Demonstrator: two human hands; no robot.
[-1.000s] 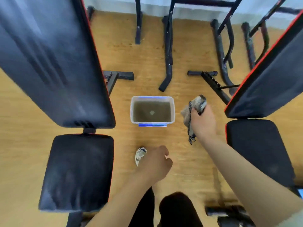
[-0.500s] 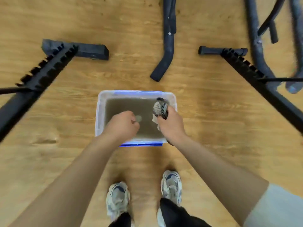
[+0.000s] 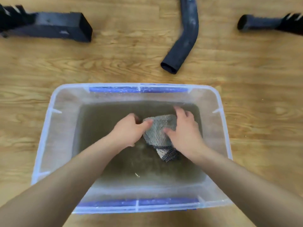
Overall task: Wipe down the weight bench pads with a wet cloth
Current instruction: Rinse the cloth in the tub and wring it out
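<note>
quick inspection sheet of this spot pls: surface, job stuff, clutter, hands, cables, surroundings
surface: wooden floor, the tub stands on it
job's things: clear plastic tub with blue grips, holding murky water; grey cloth in the water; bench pads not in view
clutter: one small pale scrap in the water
grippers: left hand grips the cloth's left edge; right hand holds its right side, fingers curled over it
cables: nothing seen
surroundings: black frame parts on the floor beyond the tub: square bar at left, bent tube in the middle, round tube at right
</note>
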